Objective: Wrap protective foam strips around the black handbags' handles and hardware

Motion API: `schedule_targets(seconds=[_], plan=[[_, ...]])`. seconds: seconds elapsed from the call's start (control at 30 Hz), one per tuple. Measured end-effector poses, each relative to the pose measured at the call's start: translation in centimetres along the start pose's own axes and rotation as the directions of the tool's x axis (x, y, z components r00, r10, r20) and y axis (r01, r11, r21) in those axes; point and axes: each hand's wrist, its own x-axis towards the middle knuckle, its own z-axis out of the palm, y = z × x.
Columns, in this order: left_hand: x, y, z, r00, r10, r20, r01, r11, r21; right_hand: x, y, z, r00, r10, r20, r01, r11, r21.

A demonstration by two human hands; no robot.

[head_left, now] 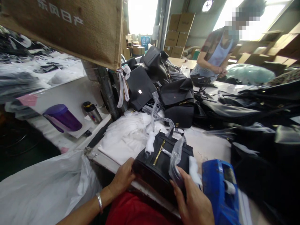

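Note:
A black handbag point(154, 175) lies tilted at the table's front edge, with a gold zipper point(159, 152) on its panel. Its straps point(176, 153) are wrapped in clear plastic, and white foam padding point(150, 142) covers a fitting. My left hand point(125, 173) grips the bag's lower left corner, fingertips partly hidden behind it. On the right side, my right hand point(191, 193) is closed around the bag's edge, its thumb beside the wrapped strap. Thin white foam sheets point(127, 136) are piled just behind the bag.
A blue plastic container point(212, 178) stands right of the bag. Black bags point(177, 93) are heaped behind and to the right. A purple jug point(63, 118) and steel flask point(92, 112) sit at left. A brown fabric bag point(70, 28) hangs overhead. Another person point(214, 56) stands across the table.

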Motion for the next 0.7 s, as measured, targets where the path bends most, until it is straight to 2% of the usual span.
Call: schedule_targets(seconds=[0.1,0.3,0.4,0.47,0.5,0.6,0.7], plan=[[0.0,-0.2,-0.6,0.996,0.064,0.06,-0.062,0.998,-0.034,-0.4,-0.1,0.2,1.0,-0.025,-0.001,0.025,1.0,-0.009],[-0.7,-0.4,-1.2,0.986,0.142,0.092,-0.136,0.988,-0.069,-1.1,-0.2,0.3,0.999,-0.039,-0.014,0.039,0.999,-0.022],[-1.9,0.6,-2.1,0.981,0.193,0.0,-0.193,0.981,-0.005,-1.0,-0.2,0.3,0.999,-0.039,-0.008,0.039,0.999,-0.003],[-2.7,1.8,-2.9,0.962,0.247,-0.118,-0.236,0.966,0.104,-0.8,-0.3,0.2,0.999,-0.034,0.008,0.034,0.999,0.024],[-3.0,2.5,-3.3,0.947,0.29,-0.135,-0.267,0.949,0.168,-0.7,-0.3,0.1,0.999,-0.033,0.013,0.033,0.999,0.034],[-3.2,4.3,-4.0,0.907,0.42,-0.032,-0.395,0.874,0.281,-0.7,-0.4,0.1,0.999,-0.052,0.008,0.052,0.998,0.036],[-2.9,5.2,-4.2,0.884,0.467,0.013,-0.453,0.85,0.269,-1.3,-0.5,-0.1,0.997,-0.075,0.011,0.075,0.997,0.01]])
